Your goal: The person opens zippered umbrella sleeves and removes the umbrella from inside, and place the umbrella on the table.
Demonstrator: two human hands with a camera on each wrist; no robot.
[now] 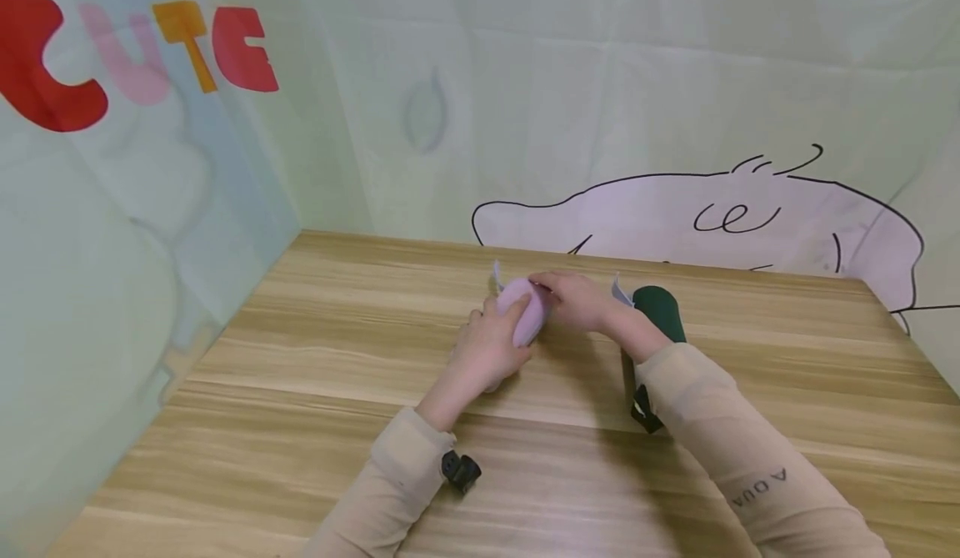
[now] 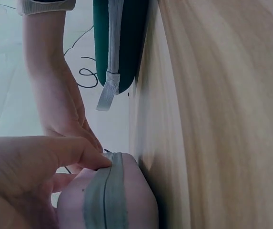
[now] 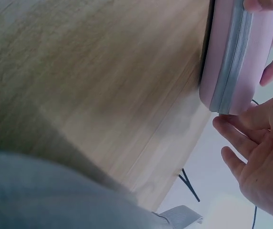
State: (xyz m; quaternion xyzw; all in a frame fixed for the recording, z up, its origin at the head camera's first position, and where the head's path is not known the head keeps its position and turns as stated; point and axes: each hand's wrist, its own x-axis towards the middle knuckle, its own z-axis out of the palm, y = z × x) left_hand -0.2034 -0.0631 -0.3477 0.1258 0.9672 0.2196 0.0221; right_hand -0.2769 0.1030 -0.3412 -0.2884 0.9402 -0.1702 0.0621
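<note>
A pink zippered case point(image 1: 529, 312) sits on the wooden table in front of me, with a grey zipper point(image 2: 105, 200) running along its side. My left hand point(image 1: 487, 343) grips the case from the near left, its thumb lying along the zipper in the left wrist view. At the far end of the case is my right hand point(image 1: 581, 301), thumb and fingers pinching at the end of the zipper point(image 3: 229, 71). A pale fabric tab point(image 1: 497, 276) sticks up beyond the case. The zipper looks closed along the visible stretch.
A dark green zippered case point(image 1: 660, 309) with a light pull tab point(image 1: 621, 291) lies right of my hands, partly behind the right forearm. Printed cloth point(image 1: 390, 124) hangs behind and left of the table point(image 1: 315, 458). A small black device point(image 1: 461, 470) is at the left wrist.
</note>
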